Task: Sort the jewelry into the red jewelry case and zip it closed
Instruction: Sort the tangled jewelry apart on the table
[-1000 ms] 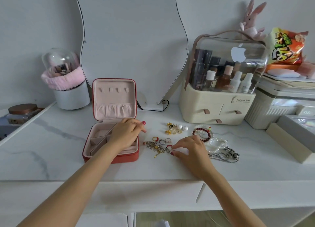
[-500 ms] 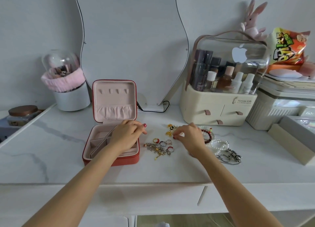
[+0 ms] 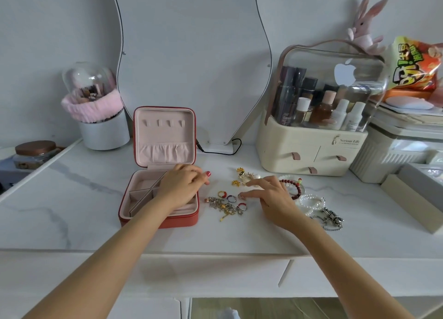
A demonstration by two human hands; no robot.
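The red jewelry case (image 3: 182, 220) lies open on the marble top, its pink-lined lid upright and its compartments showing nothing inside. My left hand (image 3: 182, 184) rests over the case's right side, fingers loosely bent, holding nothing. To the right of the case lie several small rings (image 3: 227, 198), a tangle of chains with a gold key (image 3: 224, 209) and gold brooches (image 3: 241, 175). My right hand (image 3: 271, 199) hovers there with fingers spread, its fingertips at a ring. Behind that hand are a red bead bracelet (image 3: 297, 187), pearl bracelets (image 3: 311, 202) and a silver chain (image 3: 332, 219).
A wavy mirror (image 3: 191, 55) stands behind the case, with its cable (image 3: 223, 151) on the tabletop. A cream cosmetics organiser (image 3: 311, 151) stands at the back right and a white brush holder (image 3: 103, 132) at the back left. Boxes (image 3: 412, 194) crowd the right edge.
My right hand went from the rings up to the gold brooches, then came back down towards the rings with its fingers spread. My left hand stayed on the case.
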